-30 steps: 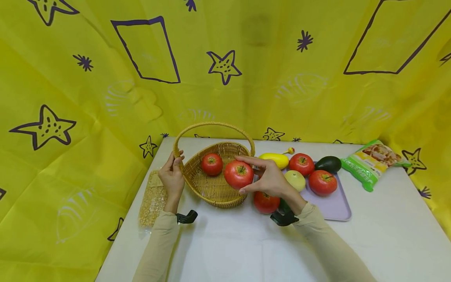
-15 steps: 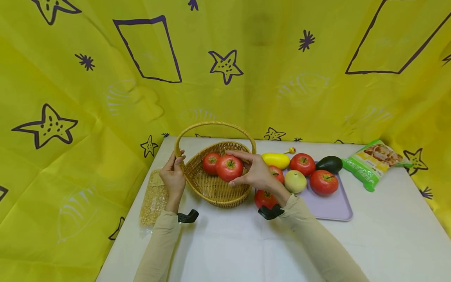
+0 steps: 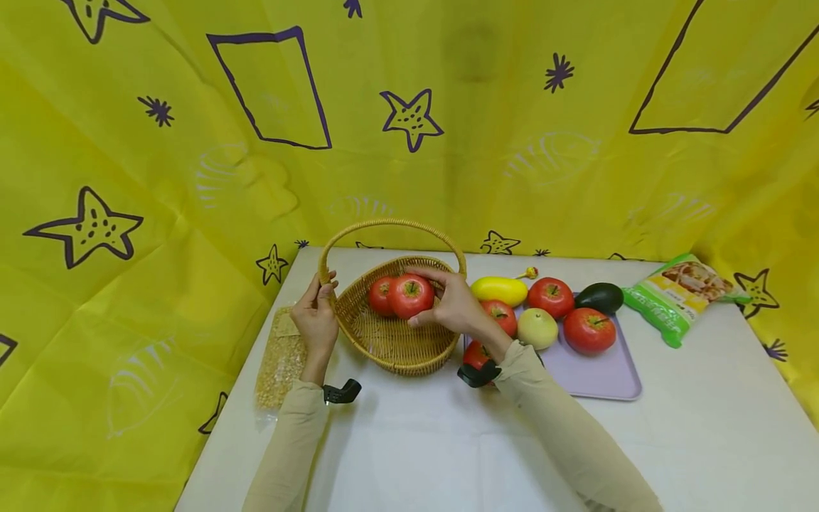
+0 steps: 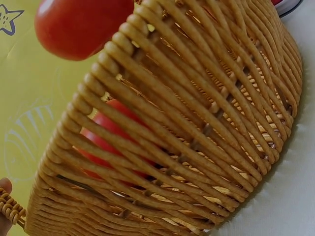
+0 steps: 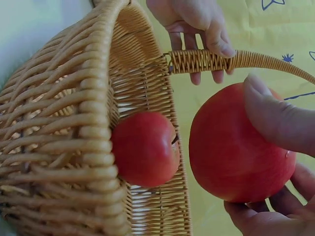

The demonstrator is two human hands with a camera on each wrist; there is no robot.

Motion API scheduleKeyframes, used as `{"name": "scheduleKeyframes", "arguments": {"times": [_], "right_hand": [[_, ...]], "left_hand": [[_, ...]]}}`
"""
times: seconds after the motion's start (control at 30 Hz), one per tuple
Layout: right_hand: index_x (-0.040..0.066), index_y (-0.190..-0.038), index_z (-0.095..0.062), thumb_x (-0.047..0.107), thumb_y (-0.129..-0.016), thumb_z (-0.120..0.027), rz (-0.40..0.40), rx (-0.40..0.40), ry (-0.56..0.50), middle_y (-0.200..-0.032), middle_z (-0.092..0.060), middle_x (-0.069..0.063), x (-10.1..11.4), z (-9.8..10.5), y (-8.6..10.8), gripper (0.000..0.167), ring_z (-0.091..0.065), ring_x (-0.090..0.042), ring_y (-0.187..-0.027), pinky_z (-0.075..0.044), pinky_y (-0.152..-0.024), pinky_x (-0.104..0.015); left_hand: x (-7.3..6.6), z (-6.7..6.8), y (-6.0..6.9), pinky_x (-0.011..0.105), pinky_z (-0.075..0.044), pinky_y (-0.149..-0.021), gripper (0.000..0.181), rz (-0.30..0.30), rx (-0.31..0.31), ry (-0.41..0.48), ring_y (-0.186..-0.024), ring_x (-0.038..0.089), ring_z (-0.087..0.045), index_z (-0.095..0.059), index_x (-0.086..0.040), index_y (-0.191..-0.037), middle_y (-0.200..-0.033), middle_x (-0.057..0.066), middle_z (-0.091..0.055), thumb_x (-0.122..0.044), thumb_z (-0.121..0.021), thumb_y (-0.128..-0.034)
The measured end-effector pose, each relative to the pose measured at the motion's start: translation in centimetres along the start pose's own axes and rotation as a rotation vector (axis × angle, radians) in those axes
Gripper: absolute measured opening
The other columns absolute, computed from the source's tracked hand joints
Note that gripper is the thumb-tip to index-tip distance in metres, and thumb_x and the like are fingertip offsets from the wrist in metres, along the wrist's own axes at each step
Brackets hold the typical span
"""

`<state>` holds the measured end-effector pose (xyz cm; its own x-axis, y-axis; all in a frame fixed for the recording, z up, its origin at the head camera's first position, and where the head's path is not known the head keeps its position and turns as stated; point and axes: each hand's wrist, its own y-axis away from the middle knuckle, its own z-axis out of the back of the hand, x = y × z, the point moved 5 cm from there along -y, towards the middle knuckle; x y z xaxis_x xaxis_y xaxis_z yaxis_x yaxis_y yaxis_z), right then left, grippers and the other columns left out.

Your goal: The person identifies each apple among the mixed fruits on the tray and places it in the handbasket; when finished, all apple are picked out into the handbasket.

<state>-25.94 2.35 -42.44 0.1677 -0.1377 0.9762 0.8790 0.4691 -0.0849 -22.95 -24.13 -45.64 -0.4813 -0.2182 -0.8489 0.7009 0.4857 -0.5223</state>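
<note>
A wicker basket [image 3: 397, 348] with a tall arched handle stands on the white table. My left hand [image 3: 316, 320] grips the left base of that handle; the right wrist view shows its fingers wrapped round it. Over the basket's opening, my right hand [image 3: 457, 306] holds a red apple [image 3: 411, 296] between thumb and fingers. In the left wrist view this held apple [image 4: 81, 27] hangs above the rim. Another apple [image 5: 146, 149] lies inside the basket; the held one partly hides it in the head view.
Right of the basket, a lilac tray [image 3: 601, 377] bears several apples, a pale round fruit [image 3: 537, 328] and a dark green avocado [image 3: 599, 299]. A yellow fruit [image 3: 502, 290] lies near its back. Green packet [image 3: 681, 295] at far right; bag of yellow grains [image 3: 279, 366] at left.
My right hand has carried the apple leftward and a little farther back, over the basket beside the other apple. My left hand has kept its grip on the handle.
</note>
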Motion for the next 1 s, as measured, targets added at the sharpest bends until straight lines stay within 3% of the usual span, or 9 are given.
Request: {"name": "scheduleKeyframes", "arguments": {"times": [0.23, 0.47, 0.7, 0.77, 0.93, 1.0], "right_hand": [[0.013, -0.153, -0.058, -0.003, -0.073, -0.094, -0.042, -0.035, 0.077, -0.153, -0.059, -0.010, 0.2, -0.4, -1.3, 0.089, -0.058, -0.033, -0.139, -0.048, -0.118, -0.052], [0.014, -0.154, -0.056, -0.001, -0.076, -0.093, -0.076, -0.063, 0.128, -0.153, -0.058, -0.015, -0.1, -0.4, -2.5, 0.088, -0.058, -0.038, -0.137, -0.047, -0.118, -0.056], [0.015, -0.157, -0.051, -0.002, -0.078, -0.089, -0.147, -0.093, 0.165, -0.156, -0.053, -0.017, -1.4, -0.3, -3.1, 0.089, -0.055, -0.040, -0.139, -0.047, -0.117, -0.056], [0.015, -0.158, -0.050, -0.001, -0.079, -0.088, -0.158, -0.100, 0.179, -0.156, -0.052, -0.018, -1.6, -0.3, -3.1, 0.089, -0.055, -0.041, -0.139, -0.047, -0.117, -0.057], [0.015, -0.158, -0.049, 0.000, -0.080, -0.087, -0.178, -0.120, 0.188, -0.156, -0.051, -0.019, -2.0, -0.3, -3.4, 0.087, -0.055, -0.042, -0.139, -0.049, -0.115, -0.058], [0.014, -0.157, -0.050, 0.000, -0.080, -0.087, -0.188, -0.134, 0.198, -0.155, -0.052, -0.020, -2.1, -0.2, -3.5, 0.087, -0.056, -0.042, -0.138, -0.049, -0.114, -0.058]], "left_hand": [[-0.1, 0.0, 0.0, 0.017, -0.058, -0.096, 0.031, -0.002, 0.008, -0.015, -0.104, 0.042, -0.076, -0.071, 0.001, -0.135, -0.118, 0.027, -0.076, -0.003, -0.062, -0.1055], [-0.1, 0.1, 0.0, 0.017, -0.057, -0.097, 0.031, 0.012, 0.012, -0.030, -0.105, 0.037, -0.077, -0.071, 0.001, -0.135, -0.119, 0.026, -0.076, -0.003, -0.062, -0.1063], [-0.3, 0.1, 0.1, 0.017, -0.057, -0.097, 0.032, 0.019, 0.017, -0.026, -0.107, 0.043, -0.075, -0.070, 0.001, -0.136, -0.120, 0.026, -0.076, -0.004, -0.062, -0.1064], [-0.2, 0.1, 0.1, 0.018, -0.057, -0.098, 0.032, 0.020, 0.020, -0.022, -0.107, 0.039, -0.076, -0.069, 0.001, -0.137, -0.121, 0.026, -0.076, -0.004, -0.062, -0.1065], [-0.2, 0.1, 0.0, 0.018, -0.057, -0.100, 0.032, 0.023, 0.026, -0.011, -0.103, 0.009, -0.078, -0.069, 0.002, -0.137, -0.122, 0.027, -0.075, -0.006, -0.062, -0.1070], [-0.1, 0.1, 0.0, 0.018, -0.057, -0.100, 0.032, 0.024, 0.027, -0.010, -0.102, 0.003, -0.076, -0.069, 0.003, -0.137, -0.122, 0.027, -0.075, -0.007, -0.062, -0.1071]]}}
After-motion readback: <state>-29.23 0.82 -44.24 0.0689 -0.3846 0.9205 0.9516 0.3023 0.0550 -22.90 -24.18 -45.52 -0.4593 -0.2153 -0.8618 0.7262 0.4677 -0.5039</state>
